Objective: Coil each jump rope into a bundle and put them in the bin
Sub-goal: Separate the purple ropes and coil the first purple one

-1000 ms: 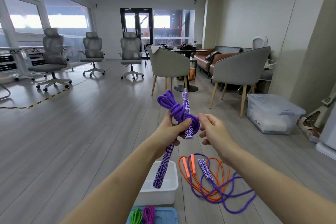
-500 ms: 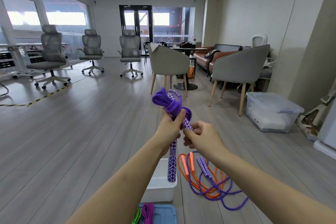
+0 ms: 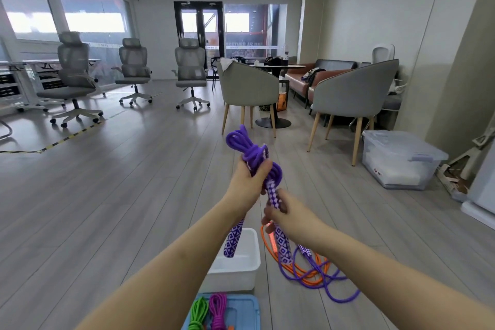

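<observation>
**A:** So what was in the head view? Where was the rope being coiled?

**B:** Dead centre, held up in the air. The left hand (image 3: 250, 182) had its grip curled tight around the purple rope bundle (image 3: 250, 154), loops sticking out toward 12 o'clock above the fist. One patterned handle (image 3: 233, 241) hung down at 6 o'clock from that fist, its end in front of the white bin (image 3: 235, 268).

**A:** And the right hand?

**B:** The right hand (image 3: 284, 209) sat just at 5 o'clock of the left one, grip pinched around the second checkered handle (image 3: 273, 193), which ran from the bundle down through its fingers and poked out below.

**A:** Anything in the bin?

**B:** Couldn't really tell, the arm and handle covered a good part of it. It stood on the floor (image 3: 120, 195) right below the hands. At 3 o'clock of the bin, touching the floor, lay a loose tangle: an orange rope (image 3: 308, 274) and another purple rope (image 3: 340, 295) crossing over each other.

**A:** Other stuff?

**B:** At the 6 o'clock edge a blue lid or tray (image 3: 241, 311) with a green rope bundle (image 3: 198, 313) and a magenta rope bundle (image 3: 217, 311) side by side on it. Out at 3 o'clock, a clear lidded storage box (image 3: 399, 161) against the wall. Toward 12, two grey armchairs (image 3: 249, 88) at a round table; office chairs (image 3: 73, 75) at 10 o'clock.
</observation>
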Tool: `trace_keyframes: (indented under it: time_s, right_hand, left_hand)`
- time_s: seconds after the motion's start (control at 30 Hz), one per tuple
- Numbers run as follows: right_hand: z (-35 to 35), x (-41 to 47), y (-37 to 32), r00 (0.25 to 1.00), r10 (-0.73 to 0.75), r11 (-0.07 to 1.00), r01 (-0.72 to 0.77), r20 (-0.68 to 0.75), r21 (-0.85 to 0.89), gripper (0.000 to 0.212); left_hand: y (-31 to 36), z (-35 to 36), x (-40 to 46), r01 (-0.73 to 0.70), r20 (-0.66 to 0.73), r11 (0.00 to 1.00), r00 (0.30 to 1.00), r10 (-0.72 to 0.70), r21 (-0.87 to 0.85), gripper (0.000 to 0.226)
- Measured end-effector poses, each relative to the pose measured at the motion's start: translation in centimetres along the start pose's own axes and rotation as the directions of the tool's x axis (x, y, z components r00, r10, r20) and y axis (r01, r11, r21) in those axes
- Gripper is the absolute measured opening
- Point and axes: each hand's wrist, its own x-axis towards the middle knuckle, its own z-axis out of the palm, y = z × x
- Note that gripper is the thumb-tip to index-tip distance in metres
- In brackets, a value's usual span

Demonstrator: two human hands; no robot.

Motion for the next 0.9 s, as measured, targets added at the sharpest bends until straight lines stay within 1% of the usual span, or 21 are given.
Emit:
trace_keyframes:
  time_s: [0.03,0.07,0.1,0.2,0.23,0.3,0.33,0.37,0.4,0.47,0.5,0.53,0.63,0.73,0.83,0.9]
  right_hand:
    - [0.0,-0.4,0.7,0.998,0.001,0.995,0.005,0.066,-0.098,0.010]
    - [0.0,-0.9,1.5,0.990,0.025,0.985,-0.001,0.136,-0.172,0.011]
    - [-0.1,-1.2,2.1,0.982,0.048,0.976,-0.008,0.181,-0.217,0.015]
    - [-0.7,-1.2,3.0,0.983,0.041,0.954,0.014,0.177,-0.299,0.021]
    - [-1.1,-1.1,2.8,0.980,0.048,0.959,0.008,0.191,-0.282,0.024]
    - [-2.2,-0.7,2.4,0.974,0.077,0.971,-0.025,0.213,-0.236,0.038]
    - [-2.8,-0.5,2.2,0.980,0.079,0.970,-0.033,0.183,-0.242,0.043]
    - [-3.4,-0.2,2.0,0.990,0.073,0.969,-0.043,0.119,-0.243,0.043]
    - [-4.0,0.1,1.6,0.998,0.056,0.973,-0.048,0.029,-0.226,0.041]
    - [-5.0,0.5,0.4,0.989,0.020,0.992,-0.038,-0.149,-0.116,0.034]
    - [-5.2,0.5,-0.2,0.978,0.005,0.999,-0.016,-0.207,-0.048,0.031]
    - [-5.3,0.4,-0.8,0.972,-0.015,1.000,0.019,-0.236,0.017,0.030]
    - [-4.9,0.0,-2.1,0.974,-0.081,0.976,0.121,-0.210,0.184,0.028]
    - [-4.4,-0.2,-2.9,0.977,-0.122,0.917,0.179,-0.176,0.357,0.032]
    - [-4.6,-0.1,-3.4,0.976,-0.134,0.887,0.194,-0.170,0.419,0.038]
    - [-5.0,0.0,-3.7,0.973,-0.133,0.863,0.207,-0.188,0.461,0.039]
  left_hand:
    - [0.0,-0.3,0.3,0.010,-0.074,0.999,0.997,-0.012,-0.036,0.038]
    - [0.0,-0.6,0.6,0.018,-0.128,0.999,0.991,-0.023,-0.035,0.038]
    - [-0.1,-1.0,0.7,0.024,-0.145,1.000,0.989,-0.024,0.001,0.038]
    - [-0.4,-1.4,0.3,0.020,-0.083,0.999,0.996,-0.015,0.051,0.036]
    - [-0.3,-1.4,0.1,0.023,-0.053,0.998,0.998,-0.020,0.055,0.036]
    - [0.2,-1.5,-0.3,0.041,0.010,0.996,0.999,-0.041,0.080,0.038]
    - [0.4,-1.5,-0.5,0.046,0.034,0.994,0.998,-0.050,0.098,0.038]
    - [0.6,-1.6,-0.7,0.045,0.051,0.992,0.997,-0.051,0.119,0.038]
    - [0.6,-1.7,-0.9,0.036,0.069,0.989,0.997,-0.046,0.143,0.038]
    - [0.6,-1.4,-1.5,-0.003,0.123,0.981,0.992,-0.022,0.195,0.040]
    - [0.7,-1.2,-1.7,-0.024,0.160,0.977,0.987,-0.011,0.214,0.040]
    - [0.6,-1.1,-1.8,-0.040,0.198,0.974,0.980,-0.005,0.224,0.040]
    - [0.4,-0.6,-2.1,-0.048,0.294,0.966,0.955,-0.030,0.254,0.040]
    - [0.4,-0.1,-2.5,-0.091,0.354,0.951,0.935,-0.021,0.297,0.041]
    - [0.9,0.2,-3.1,-0.133,0.379,0.957,0.925,0.026,0.259,0.039]
    - [1.2,0.3,-3.4,-0.140,0.414,0.959,0.910,0.027,0.246,0.036]
